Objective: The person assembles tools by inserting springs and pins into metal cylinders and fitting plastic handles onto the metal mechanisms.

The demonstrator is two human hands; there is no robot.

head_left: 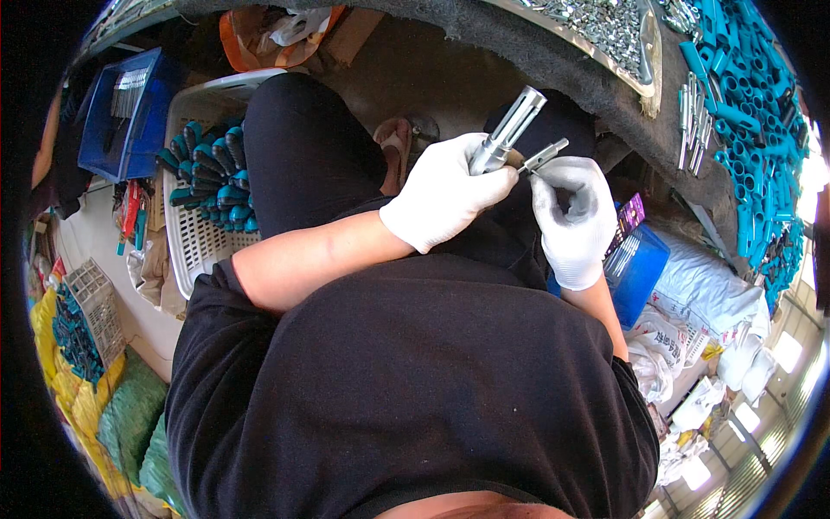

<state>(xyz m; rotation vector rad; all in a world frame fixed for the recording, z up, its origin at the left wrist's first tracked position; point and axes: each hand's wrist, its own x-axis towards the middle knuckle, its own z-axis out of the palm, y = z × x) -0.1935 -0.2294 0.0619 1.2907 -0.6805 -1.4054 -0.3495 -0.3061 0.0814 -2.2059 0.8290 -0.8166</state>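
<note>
Both my hands wear white gloves and meet above my lap. My left hand (443, 192) is closed around a silver metal tube (510, 131) with long slots in its side, its slotted end tilted up and to the right. Just right of the tube is a small stepped metal shaft (546, 156), slanting the same way. The fingertips of my right hand (574, 218) pinch its lower end, close against my left thumb. Greyish smudges show on the right glove. What lies inside the left palm is hidden.
A white basket (186, 245) of teal-and-black handles stands at my left, near a blue bin (147, 108). On the bench at the right lie teal tubes (750, 112), metal rods (692, 125) and a tray (647, 65) of small metal parts. Another blue bin (644, 268) sits beside my right forearm.
</note>
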